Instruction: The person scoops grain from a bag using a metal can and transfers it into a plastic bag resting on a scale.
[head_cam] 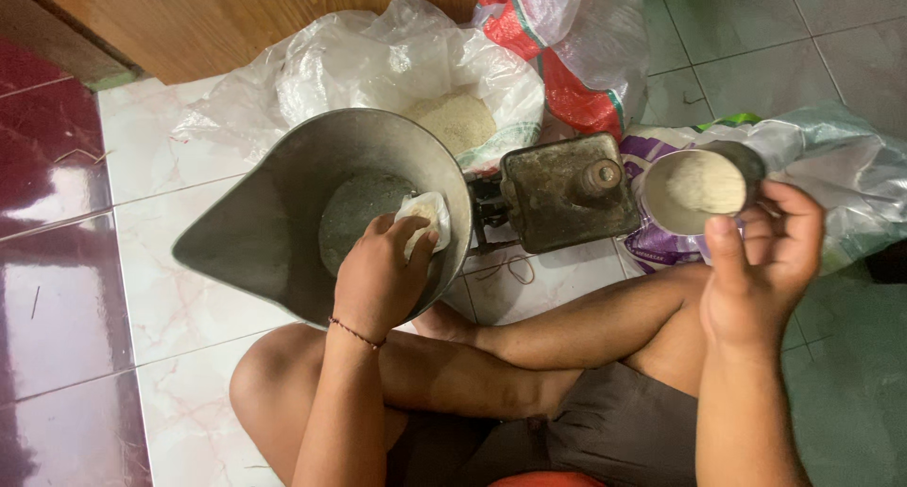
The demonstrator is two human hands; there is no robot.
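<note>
My left hand [380, 274] reaches into a large grey metal scale pan [274, 222] and grips a small clear plastic bag [427, 215] with pale grain in it, held against the pan's right inner wall. My right hand [761, 260] holds a round metal cup [697, 189] part filled with pale grain, tilted toward me, above a purple and white sack. Between the hands stands the dark metal body of a balance scale [567, 189] with a round knob on top.
An open white plastic sack of pale grain [453, 119] lies behind the pan. A red and white woven sack [567, 43] stands at the back, a wooden panel [217, 15] behind it. I sit cross-legged on white and maroon floor tiles.
</note>
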